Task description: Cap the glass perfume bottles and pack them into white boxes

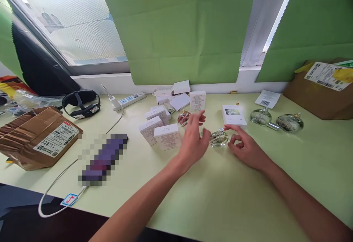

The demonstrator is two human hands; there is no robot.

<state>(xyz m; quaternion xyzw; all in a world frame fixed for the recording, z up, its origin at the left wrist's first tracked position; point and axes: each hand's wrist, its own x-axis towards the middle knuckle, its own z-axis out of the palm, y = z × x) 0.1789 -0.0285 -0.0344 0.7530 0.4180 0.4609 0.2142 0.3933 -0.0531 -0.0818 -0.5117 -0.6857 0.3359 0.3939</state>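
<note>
A round clear glass perfume bottle (219, 139) stands on the table between my hands. My right hand (244, 147) is at its right side, the index finger stretched out to the small cap on top and the other fingers loosely curled. My left hand (193, 136) hovers just left of the bottle, thumb and fingers apart, holding nothing. Behind my left hand sits a reddish perfume bottle (183, 118), partly hidden by it. Beyond the clear bottle lies a white box with a picture (233, 115). A white box with printed text (167, 137) stands beside my left wrist.
Two more round bottles, a left one (260, 117) and a right one (290, 123), lie right of my right hand. A blurred-out phone (104, 159) with a white cable, a cardboard parcel (41, 137), a headset (81, 104) and a power strip (131, 100) occupy the left side.
</note>
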